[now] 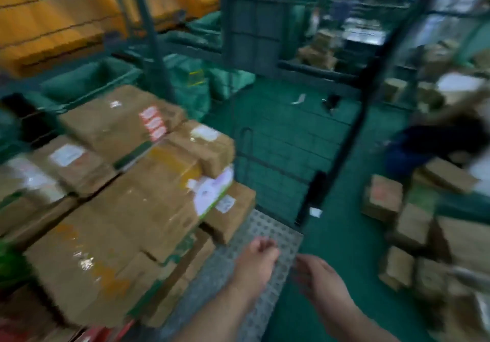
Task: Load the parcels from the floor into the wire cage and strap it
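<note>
The frame is motion-blurred. Several brown cardboard parcels [127, 209] are stacked in the wire cage on the left, on its grey perforated floor [267, 235]. The cage's wire side panel [267, 156] stands behind that bare floor patch. More parcels [408, 227] lie heaped on the green floor at the right. My left hand [258, 259] hovers over the cage floor with loosely curled fingers, holding nothing. My right hand [318, 278] hangs beside it over the cage's edge, fingers relaxed and empty.
Another person [434, 140] in dark clothes bends over the parcels at the right. Green sacks [201, 79] and a green tub [87, 82] sit behind the cage. Orange sheeting [58, 18] hangs at back left. A black strap or bar [315, 190] stands at the cage's corner.
</note>
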Demonstrator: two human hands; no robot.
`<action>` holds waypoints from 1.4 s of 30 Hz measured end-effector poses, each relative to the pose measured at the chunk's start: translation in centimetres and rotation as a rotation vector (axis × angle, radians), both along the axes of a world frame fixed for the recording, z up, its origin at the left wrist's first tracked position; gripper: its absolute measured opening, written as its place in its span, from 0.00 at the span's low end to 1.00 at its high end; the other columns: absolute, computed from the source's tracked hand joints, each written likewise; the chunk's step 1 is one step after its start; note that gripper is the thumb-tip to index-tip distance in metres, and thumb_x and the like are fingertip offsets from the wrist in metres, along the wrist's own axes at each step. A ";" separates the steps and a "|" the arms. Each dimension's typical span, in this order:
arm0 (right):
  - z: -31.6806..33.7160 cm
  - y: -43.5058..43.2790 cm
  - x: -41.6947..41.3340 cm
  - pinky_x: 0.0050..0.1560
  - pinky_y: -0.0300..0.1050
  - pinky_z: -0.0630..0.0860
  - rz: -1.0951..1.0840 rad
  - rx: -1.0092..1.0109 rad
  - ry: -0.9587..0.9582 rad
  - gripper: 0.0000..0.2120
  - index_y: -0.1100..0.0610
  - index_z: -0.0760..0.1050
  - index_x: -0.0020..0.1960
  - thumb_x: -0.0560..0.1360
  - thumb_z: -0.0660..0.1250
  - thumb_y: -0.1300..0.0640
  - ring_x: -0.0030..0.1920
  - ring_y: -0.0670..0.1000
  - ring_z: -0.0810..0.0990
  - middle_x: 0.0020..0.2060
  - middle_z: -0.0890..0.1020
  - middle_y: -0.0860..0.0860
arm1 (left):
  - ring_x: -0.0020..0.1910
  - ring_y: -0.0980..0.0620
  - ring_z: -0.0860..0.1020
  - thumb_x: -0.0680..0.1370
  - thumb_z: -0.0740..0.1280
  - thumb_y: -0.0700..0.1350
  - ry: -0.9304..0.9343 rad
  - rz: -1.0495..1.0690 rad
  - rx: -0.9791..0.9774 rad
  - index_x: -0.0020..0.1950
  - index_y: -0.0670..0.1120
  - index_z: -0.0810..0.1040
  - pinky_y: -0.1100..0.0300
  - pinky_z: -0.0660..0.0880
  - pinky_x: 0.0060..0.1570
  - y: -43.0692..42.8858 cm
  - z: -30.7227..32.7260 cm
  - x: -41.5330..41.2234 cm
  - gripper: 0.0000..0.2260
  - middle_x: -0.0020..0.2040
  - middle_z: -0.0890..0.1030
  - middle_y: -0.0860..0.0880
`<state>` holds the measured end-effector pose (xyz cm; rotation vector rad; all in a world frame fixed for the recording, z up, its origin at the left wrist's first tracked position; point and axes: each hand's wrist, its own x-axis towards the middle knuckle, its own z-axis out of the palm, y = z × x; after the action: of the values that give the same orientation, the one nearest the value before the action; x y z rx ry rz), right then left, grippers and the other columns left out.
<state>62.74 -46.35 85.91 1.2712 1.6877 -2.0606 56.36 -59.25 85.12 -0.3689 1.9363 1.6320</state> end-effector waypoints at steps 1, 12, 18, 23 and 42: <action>0.3 2.0 1.0 0.39 0.44 0.70 -0.048 0.008 0.036 0.10 0.63 0.80 0.56 0.82 0.65 0.57 0.41 0.53 0.82 0.45 0.87 0.57 | 0.44 0.50 0.79 0.79 0.69 0.41 0.017 -0.048 -0.001 0.49 0.48 0.79 0.56 0.74 0.45 2.5 0.5 0.4 0.03 0.43 0.81 0.48; -0.5 32.2 19.9 0.45 0.46 0.72 -0.543 0.047 0.072 0.08 0.55 0.81 0.53 0.81 0.65 0.54 0.43 0.50 0.82 0.43 0.86 0.50 | 0.45 0.53 0.81 0.80 0.68 0.42 0.014 -0.594 0.032 0.53 0.48 0.80 0.57 0.75 0.43 37.6 -0.8 14.5 0.04 0.51 0.84 0.48; -2.5 44.7 30.6 0.44 0.44 0.72 -0.745 0.094 -0.026 0.08 0.55 0.80 0.54 0.81 0.63 0.53 0.45 0.51 0.80 0.49 0.85 0.52 | 0.43 0.51 0.80 0.81 0.68 0.40 -0.044 -0.818 -0.005 0.52 0.47 0.80 0.56 0.74 0.42 51.0 -1.2 23.0 0.03 0.48 0.82 0.48; -3.7 52.0 32.7 0.50 0.46 0.75 -0.789 0.064 -0.053 0.09 0.54 0.80 0.54 0.81 0.64 0.52 0.47 0.52 0.81 0.49 0.86 0.52 | 0.45 0.50 0.82 0.81 0.68 0.42 -0.041 -0.911 -0.084 0.53 0.47 0.81 0.55 0.76 0.44 57.9 -1.3 23.5 0.03 0.51 0.84 0.46; -4.9 78.5 45.2 0.52 0.50 0.76 -1.272 0.015 -0.139 0.09 0.56 0.80 0.55 0.82 0.64 0.53 0.48 0.54 0.83 0.49 0.86 0.53 | 0.48 0.51 0.81 0.81 0.66 0.45 -0.002 -1.463 -0.182 0.56 0.47 0.80 0.54 0.77 0.50 96.3 -3.6 33.5 0.06 0.54 0.83 0.47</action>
<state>107.98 32.12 81.05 2.8672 0.7911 -2.2932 89.84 37.05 81.49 0.8241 1.5688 0.4632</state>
